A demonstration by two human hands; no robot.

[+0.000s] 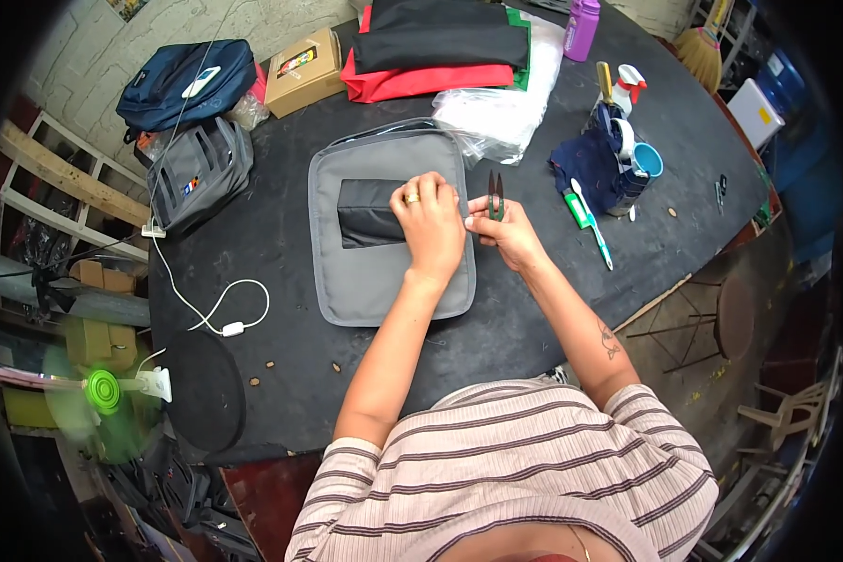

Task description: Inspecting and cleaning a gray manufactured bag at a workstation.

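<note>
A flat grey bag (375,281) with piped edges and a dark rectangular panel (365,211) lies before me on the table. Across its right side, my left hand (431,225) is closed with bent fingers gripping the bag near its edge. Just beyond that edge, my right hand (508,234) holds small dark thread snips (495,195), blades pointing away from me. The right thumb and fingertips come close to the bag's piping. Whether they pinch a thread there is too small to tell.
On the black table (496,318) stand a navy backpack (183,84), a grey backpack (201,173), a cardboard box (304,73), folded fabrics (440,47), plastic bags (506,112), a purple bottle (582,30) and a denim organizer (595,155). A toothbrush (592,225) lies right; a green fan (103,391) spins lower left.
</note>
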